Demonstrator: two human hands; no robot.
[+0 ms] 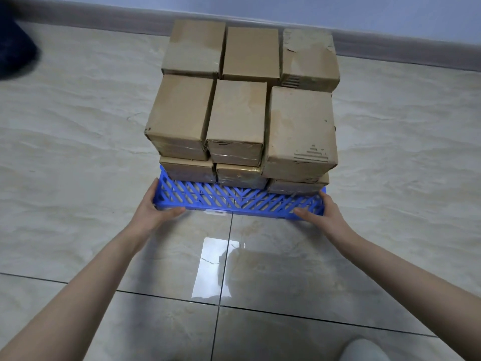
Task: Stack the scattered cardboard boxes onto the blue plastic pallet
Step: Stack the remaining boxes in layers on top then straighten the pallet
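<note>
The blue plastic pallet [234, 200] lies on the tiled floor, with only its near lattice strip showing. Several brown cardboard boxes [238, 118] are stacked on it in two layers, three across and two deep on top. The near right box [300, 128] has torn cardboard at its lower front. My left hand [153, 208] grips the pallet's near left corner, thumb along the front edge. My right hand [321, 214] grips the near right corner the same way.
Glossy beige floor tiles [78, 152] surround the pallet. A grey skirting board and wall [390, 45] run right behind the stack. A dark blue object [15, 45] sits blurred at the far left. A pale shape [364, 350] shows at the bottom right.
</note>
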